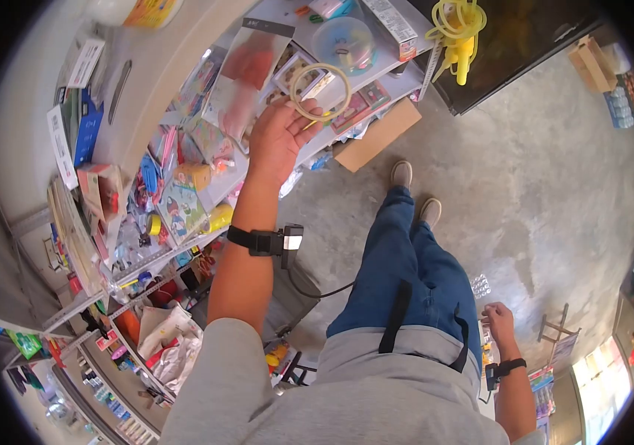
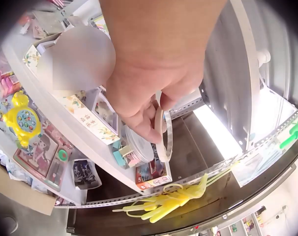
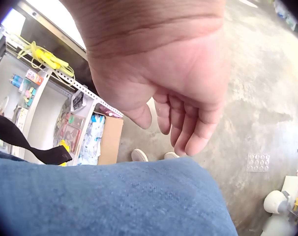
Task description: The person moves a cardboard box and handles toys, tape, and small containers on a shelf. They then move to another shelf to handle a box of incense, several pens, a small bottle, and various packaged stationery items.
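My left hand [image 1: 276,141] is raised over a crowded shelf, gripping a thin cream-coloured roll of tape [image 1: 348,94] by its near edge. The left wrist view has the roll [image 2: 160,137] almost edge-on, pinched between thumb and fingers. Behind it are a clear round tub [image 1: 343,44] and a small printed box [image 2: 153,177] at the shelf's end. My right hand [image 1: 500,322] hangs low beside my leg, far from the shelf. Its fingers [image 3: 191,130] are loosely bent, with nothing in them.
A yellow toy bundle [image 1: 461,52] hangs off the shelf's end. Packets and toys fill the tiers, including a yellow fishing-style toy [image 2: 23,120]. A cardboard flap [image 1: 380,136] sticks out below. A clear blister sheet [image 3: 258,162] lies on the concrete floor [image 1: 539,185].
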